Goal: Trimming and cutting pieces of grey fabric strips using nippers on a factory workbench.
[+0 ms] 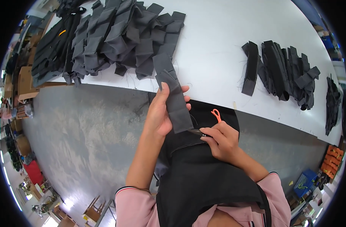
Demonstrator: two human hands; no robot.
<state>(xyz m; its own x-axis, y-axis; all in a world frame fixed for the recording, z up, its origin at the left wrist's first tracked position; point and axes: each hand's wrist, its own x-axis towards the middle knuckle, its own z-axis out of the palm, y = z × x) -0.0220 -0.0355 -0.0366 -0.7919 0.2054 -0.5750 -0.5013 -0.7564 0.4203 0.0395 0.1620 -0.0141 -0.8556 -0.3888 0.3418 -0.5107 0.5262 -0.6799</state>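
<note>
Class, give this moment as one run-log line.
left hand: holds grey fabric strip; right hand: holds small metal-bladed tool near strip's lower end; white table: grey fabric heap left, dark fabric strips right

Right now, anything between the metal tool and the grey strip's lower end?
Nothing visible. The metal tool, in the right hand, has its tip by the lower end of the grey strip; whether they touch, I can't tell. The left hand holds the strip higher up.

Table [214,45] passable between fabric piles [127,36]; strip [176,108] obstructs edge
</note>
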